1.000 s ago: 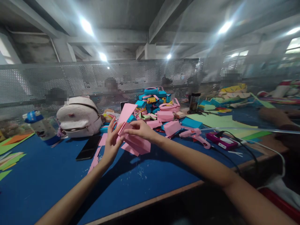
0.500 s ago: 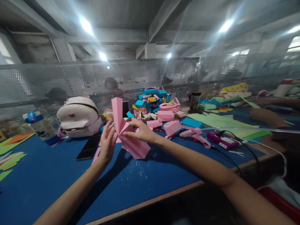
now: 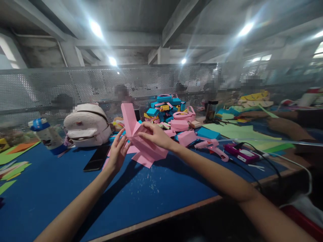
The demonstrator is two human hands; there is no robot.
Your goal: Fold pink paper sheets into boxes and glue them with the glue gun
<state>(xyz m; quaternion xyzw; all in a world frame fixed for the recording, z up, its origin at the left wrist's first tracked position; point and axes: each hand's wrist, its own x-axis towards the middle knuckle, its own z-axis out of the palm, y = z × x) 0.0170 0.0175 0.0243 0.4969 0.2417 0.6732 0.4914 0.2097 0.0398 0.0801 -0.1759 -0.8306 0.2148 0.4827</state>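
Note:
A folded sheet of pink paper (image 3: 151,151) is held above the blue table (image 3: 151,205), one creased strip of it standing upright. My right hand (image 3: 155,136) pinches the paper near its middle fold, thumb and forefinger together. On the other side my left hand (image 3: 119,149) steadies it with curled fingers; part of its grip is hidden. More pink paper lies on the table behind the hands. A black phone (image 3: 97,159) rests just left of my left hand. To the right lies a pink glue gun (image 3: 212,147).
Behind stand a white backpack (image 3: 85,126), a water bottle (image 3: 49,136) and a pile of blue, pink and yellow paper pieces (image 3: 165,109). A purple power box (image 3: 241,153) with cables sits at right. Another person's arm (image 3: 285,126) reaches in near green sheets (image 3: 234,130).
The pink paper has turned in my hands, its lower part swinging right and spreading open. My right hand has shifted slightly to the right. The view has moved a little.

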